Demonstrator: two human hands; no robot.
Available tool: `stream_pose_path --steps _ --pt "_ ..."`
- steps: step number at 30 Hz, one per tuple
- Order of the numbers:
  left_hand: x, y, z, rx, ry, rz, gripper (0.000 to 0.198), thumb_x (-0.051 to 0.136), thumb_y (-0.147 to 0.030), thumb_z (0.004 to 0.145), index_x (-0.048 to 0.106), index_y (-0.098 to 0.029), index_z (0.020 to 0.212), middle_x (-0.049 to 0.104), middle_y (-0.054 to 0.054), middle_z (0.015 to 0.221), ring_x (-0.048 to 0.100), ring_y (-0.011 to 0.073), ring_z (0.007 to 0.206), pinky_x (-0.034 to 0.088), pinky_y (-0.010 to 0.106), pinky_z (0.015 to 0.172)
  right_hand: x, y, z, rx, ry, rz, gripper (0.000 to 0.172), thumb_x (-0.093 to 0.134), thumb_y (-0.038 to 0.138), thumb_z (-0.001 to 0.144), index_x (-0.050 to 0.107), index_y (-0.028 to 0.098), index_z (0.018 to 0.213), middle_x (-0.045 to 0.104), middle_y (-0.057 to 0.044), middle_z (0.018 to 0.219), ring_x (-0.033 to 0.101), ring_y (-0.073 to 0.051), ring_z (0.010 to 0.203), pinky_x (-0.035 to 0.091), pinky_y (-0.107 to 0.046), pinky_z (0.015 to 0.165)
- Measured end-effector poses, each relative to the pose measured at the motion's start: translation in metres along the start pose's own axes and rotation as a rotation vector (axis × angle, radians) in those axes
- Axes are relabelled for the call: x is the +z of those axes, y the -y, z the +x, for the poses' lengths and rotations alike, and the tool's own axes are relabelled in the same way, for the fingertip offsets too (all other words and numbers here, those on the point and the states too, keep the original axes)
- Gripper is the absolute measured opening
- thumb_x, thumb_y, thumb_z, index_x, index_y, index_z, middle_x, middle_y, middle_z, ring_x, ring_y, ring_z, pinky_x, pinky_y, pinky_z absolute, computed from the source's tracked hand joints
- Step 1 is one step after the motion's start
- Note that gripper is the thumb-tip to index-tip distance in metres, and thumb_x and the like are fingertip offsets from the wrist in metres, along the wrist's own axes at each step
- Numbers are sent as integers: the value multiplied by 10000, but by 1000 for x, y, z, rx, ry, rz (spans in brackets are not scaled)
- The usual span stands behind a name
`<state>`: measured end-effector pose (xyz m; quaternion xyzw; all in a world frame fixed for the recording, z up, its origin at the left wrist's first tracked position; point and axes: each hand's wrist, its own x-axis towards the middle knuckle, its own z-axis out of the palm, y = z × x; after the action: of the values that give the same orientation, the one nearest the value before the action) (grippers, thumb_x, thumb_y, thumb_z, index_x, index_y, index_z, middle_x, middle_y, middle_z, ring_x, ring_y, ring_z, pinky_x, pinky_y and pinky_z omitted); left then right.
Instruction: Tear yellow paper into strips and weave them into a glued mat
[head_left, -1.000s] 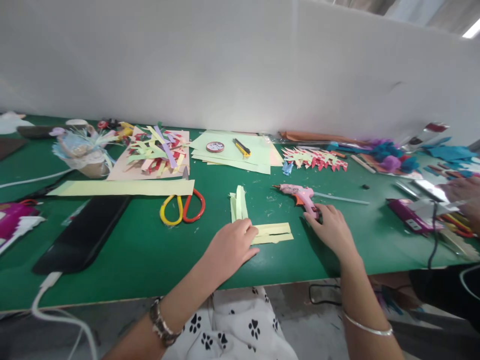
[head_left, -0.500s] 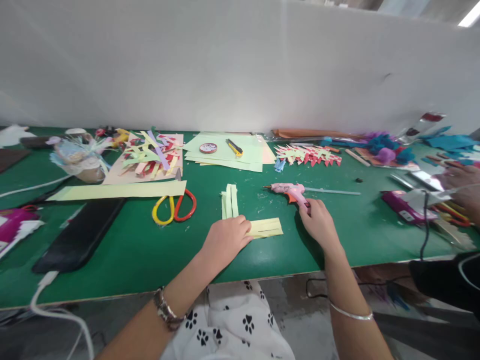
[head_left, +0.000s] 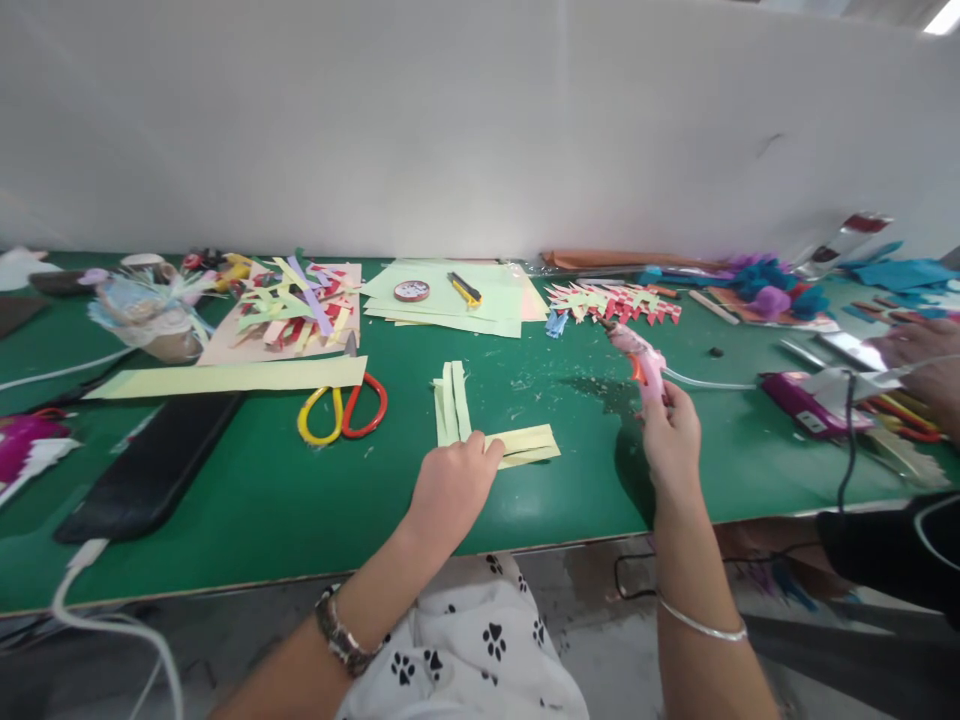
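My right hand (head_left: 673, 440) is closed round the handle of a pink hot glue gun (head_left: 639, 358), held above the table with its nozzle tilted up to the left. A clear glue stick (head_left: 709, 383) sticks out of its back. My left hand (head_left: 456, 490) rests with curled fingers on folded paper strips, where they meet at a corner. The pale green strip (head_left: 452, 402) points away from me and the yellow strip (head_left: 529, 443) points right; their junction is hidden under my fingers. Left of them lie scissors (head_left: 363, 408) with one yellow and one red handle loop.
A long pale strip (head_left: 225, 378) crosses the scissors' blades near a black power bank (head_left: 161, 460). Behind are paper scraps (head_left: 296, 305), green sheets (head_left: 450, 315) with a cutter (head_left: 465, 290), and zigzag paper pieces (head_left: 611, 300). Another person's hand (head_left: 926, 365) is at the right.
My right hand has lifted the glue gun off the table and moved it right, tilting its nozzle upward. My left hand stays at the paper strips, its fingers slightly more bent.
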<state>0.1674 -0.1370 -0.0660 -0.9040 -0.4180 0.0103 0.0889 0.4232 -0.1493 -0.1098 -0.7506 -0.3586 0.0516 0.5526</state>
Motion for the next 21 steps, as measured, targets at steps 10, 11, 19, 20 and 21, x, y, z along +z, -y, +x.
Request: stream_pose_path --steps 10,11,19,20,21 --pt "-6 -19 5 -80 58 23 354 288 78 733 553 -133 835 585 63 703 621 176 558 394 219 429 -1 11 -3 136 -50 151 447 535 423 743 535 128 1079 448 30 664 396 -83 533 298 -220 481" --pt "-6 -18 4 -91 60 18 361 280 77 738 553 -136 839 579 54 680 617 176 543 383 217 418 -1 11 -3 142 -50 164 443 538 419 742 537 129 1076 441 34 659 390 -80 529 291 -219 479" --pt "-6 -13 -3 -123 34 9 371 295 74 748 558 -167 851 561 17 619 604 163 513 281 213 387 -1 11 -3 164 -48 236 415 559 408 732 556 139 1048 412 48 643 349 -65 512 252 -210 457" --pt "-6 -14 -3 -131 32 10 375 287 75 752 558 -165 848 561 19 617 605 164 516 266 215 385 -1 11 -3 166 -45 236 417 559 408 732 556 141 1053 416 47 646 350 -65 513 254 -209 457" --pt "-6 -15 -4 -143 27 9 373 276 69 765 559 -163 842 559 21 609 606 166 518 253 217 385 0 11 -3 168 -42 233 417 559 410 733 557 142 1052 420 45 650 352 -65 515 258 -209 458"
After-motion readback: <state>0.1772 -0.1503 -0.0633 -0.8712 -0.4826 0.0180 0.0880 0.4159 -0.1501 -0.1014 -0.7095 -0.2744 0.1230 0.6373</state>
